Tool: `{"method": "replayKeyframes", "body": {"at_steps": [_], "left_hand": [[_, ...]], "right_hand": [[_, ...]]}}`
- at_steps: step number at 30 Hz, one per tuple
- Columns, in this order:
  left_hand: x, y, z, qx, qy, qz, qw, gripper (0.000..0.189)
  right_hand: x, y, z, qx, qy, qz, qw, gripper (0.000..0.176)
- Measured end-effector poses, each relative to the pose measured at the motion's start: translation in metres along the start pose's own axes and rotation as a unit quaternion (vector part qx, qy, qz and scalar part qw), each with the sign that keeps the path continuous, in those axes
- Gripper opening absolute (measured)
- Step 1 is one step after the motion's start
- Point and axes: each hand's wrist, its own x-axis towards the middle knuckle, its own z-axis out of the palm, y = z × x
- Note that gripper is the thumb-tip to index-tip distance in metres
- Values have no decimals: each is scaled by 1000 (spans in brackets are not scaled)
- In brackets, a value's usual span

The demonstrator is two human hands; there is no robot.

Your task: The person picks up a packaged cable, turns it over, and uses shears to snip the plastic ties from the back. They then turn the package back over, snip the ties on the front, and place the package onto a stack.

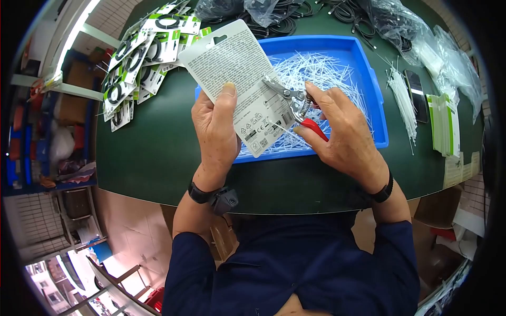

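In my left hand is a printed packaging card, its text side facing up and the thumb pressed on its face. My right hand grips pruning shears with red handles. Their metal blades lie over the middle of the card and look parted. A thin white cable tie end sticks out from the card below the blades. Beneath both hands is a blue tray with many white cable tie pieces in it. The far side of the card is hidden.
Carded black cables are heaped at the back left of the green table. Loose black cables and clear plastic bags lie along the back. At right are a cable tie bundle, a phone and stacked cards.
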Motion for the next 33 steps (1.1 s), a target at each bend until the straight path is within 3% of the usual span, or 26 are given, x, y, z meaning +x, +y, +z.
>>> {"method": "replayKeyframes", "body": {"at_steps": [4, 9, 20, 33], "left_hand": [[-2, -6, 6, -2, 8, 4, 1000, 34], [-3, -10, 11, -9, 22, 6, 1000, 35], [-3, -21, 12, 24, 12, -11, 1000, 35], [0, -25, 11, 27, -16, -16, 999, 45]], "right_hand": [[0, 5, 12, -85, 64, -74, 992, 75], [-3, 3, 13, -92, 55, -81, 991, 77], [-16, 7, 27, -2, -7, 23, 1000, 71], [-14, 3, 15, 135, -40, 2, 990, 70]]}}
